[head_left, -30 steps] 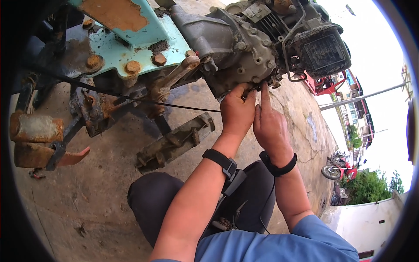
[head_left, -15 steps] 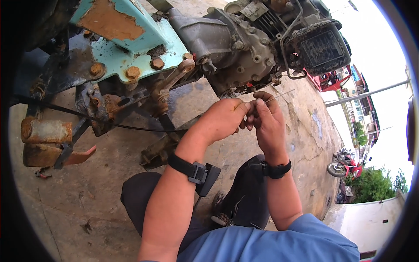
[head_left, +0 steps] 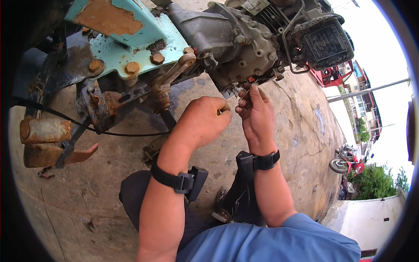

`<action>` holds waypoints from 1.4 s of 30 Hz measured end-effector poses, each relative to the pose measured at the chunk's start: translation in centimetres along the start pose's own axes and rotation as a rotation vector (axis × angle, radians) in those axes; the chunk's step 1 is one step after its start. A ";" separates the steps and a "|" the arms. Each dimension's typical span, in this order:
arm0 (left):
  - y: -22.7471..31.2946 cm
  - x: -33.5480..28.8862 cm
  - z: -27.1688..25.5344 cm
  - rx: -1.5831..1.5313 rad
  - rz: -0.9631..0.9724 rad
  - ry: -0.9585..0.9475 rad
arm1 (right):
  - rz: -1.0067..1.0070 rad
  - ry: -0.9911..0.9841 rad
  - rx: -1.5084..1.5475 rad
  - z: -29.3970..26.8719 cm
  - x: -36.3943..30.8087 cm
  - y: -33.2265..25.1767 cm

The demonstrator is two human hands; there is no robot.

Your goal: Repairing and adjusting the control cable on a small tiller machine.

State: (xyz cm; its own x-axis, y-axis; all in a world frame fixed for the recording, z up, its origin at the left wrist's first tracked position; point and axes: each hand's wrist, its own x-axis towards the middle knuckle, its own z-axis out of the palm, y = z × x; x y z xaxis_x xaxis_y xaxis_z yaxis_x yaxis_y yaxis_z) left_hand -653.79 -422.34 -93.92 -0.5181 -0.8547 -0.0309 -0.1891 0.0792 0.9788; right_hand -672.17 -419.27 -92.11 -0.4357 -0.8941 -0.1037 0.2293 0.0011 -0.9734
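Observation:
My left hand (head_left: 204,118) is closed, its fingers curled under with thumb and forefinger pressed together. What it holds, if anything, is hidden. Beside it, my right hand (head_left: 258,114) faces palm inward and pinches a thin wire (head_left: 244,95) between thumb and fingers, just below the engine. A small gap lies between the two hands. Above them is the dirty grey engine casing (head_left: 248,54) with bolts round its cover; a small orange-red bit shows at its lower edge. From the left a black cable (head_left: 118,133) runs behind my left forearm.
A turquoise bracket (head_left: 163,39) with rusty bolts joins the engine at upper left. A rusty lever arm (head_left: 174,72) hangs below it, and a rusty cylinder (head_left: 46,131) sits at far left. Stained concrete (head_left: 109,183) lies underneath; a red motorcycle (head_left: 349,163) stands at right.
My hands, earlier together at the wire, have come apart. The left moved down and left; the right turned, and its wire now points down-left instead of up-right.

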 end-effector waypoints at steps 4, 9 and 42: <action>0.5 0.2 0.0 -0.155 0.037 0.043 | 0.059 -0.016 0.114 0.8 0.5 -0.3; 1.1 0.7 0.7 -0.302 0.079 0.080 | 0.161 0.091 0.445 1.2 1.3 -1.2; 3.5 0.4 2.0 -0.054 0.131 -0.223 | -0.004 0.063 -0.004 -2.1 -0.2 -2.9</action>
State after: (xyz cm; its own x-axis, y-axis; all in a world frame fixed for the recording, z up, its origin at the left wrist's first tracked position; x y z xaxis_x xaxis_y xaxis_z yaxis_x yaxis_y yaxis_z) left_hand -656.29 -421.39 -90.93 -0.7071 -0.7046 0.0588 -0.0665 0.1491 0.9866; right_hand -674.60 -418.19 -89.69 -0.4910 -0.8640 -0.1119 0.2237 -0.0008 -0.9747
